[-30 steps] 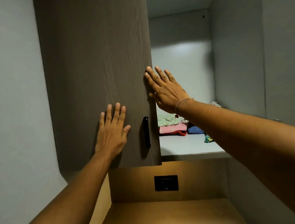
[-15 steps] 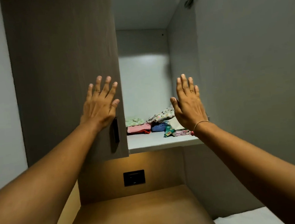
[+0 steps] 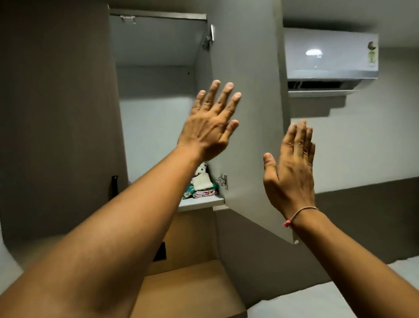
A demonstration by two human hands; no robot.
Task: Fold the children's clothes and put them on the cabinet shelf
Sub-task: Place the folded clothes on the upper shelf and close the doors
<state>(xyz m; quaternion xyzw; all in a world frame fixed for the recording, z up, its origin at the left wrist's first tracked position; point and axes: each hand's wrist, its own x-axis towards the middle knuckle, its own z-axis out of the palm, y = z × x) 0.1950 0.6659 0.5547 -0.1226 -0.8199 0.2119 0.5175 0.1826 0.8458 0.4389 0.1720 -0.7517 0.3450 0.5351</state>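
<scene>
Folded children's clothes (image 3: 202,186) lie in a small stack on the white cabinet shelf (image 3: 202,202), partly hidden behind my left forearm. My left hand (image 3: 211,124) is raised with fingers spread in front of the inner face of the open right cabinet door (image 3: 248,92), holding nothing. My right hand (image 3: 290,172) is lifted flat near that door's outer edge, fingers together, empty, a thin bracelet on its wrist. The brown left cabinet door (image 3: 52,116) with a black handle (image 3: 115,187) stands closed.
An air conditioner (image 3: 331,59) hangs on the wall at right. Below the cabinet is a wooden countertop (image 3: 187,297) with a black wall socket (image 3: 159,252) behind it. A white bed surface (image 3: 342,297) lies at lower right. A door hinge (image 3: 222,180) sits by the shelf.
The view has swung right. My left hand left the brown left door and moved across to the open right door; my right hand shifted right to that door's edge.
</scene>
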